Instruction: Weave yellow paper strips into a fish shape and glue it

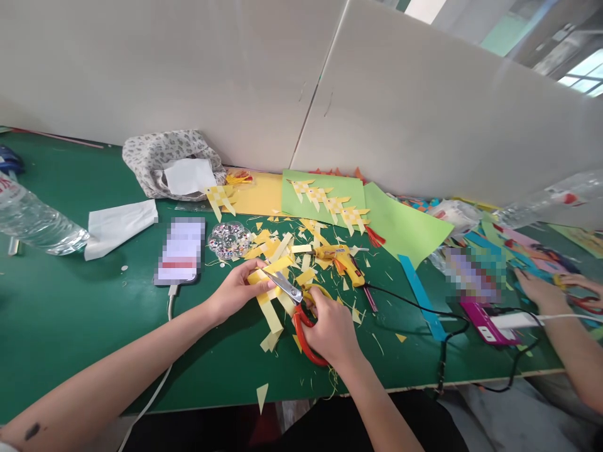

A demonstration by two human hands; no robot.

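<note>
My left hand pinches a piece of woven yellow paper strips, with loose ends hanging down toward me. In my right hand is a pair of scissors with red handles; its blades lie across the paper beside my left fingertips. Yellow paper scraps are strewn around and beyond both hands. Just past the scissors rests a yellow glue gun with a black cord. Several woven yellow paper fish lie in a row on a green sheet farther back.
On the left are a phone on a white cable, a clear bead case, a tissue and a water bottle. A cloth bag stands by the wall. At right, another person's hands work near a magenta box.
</note>
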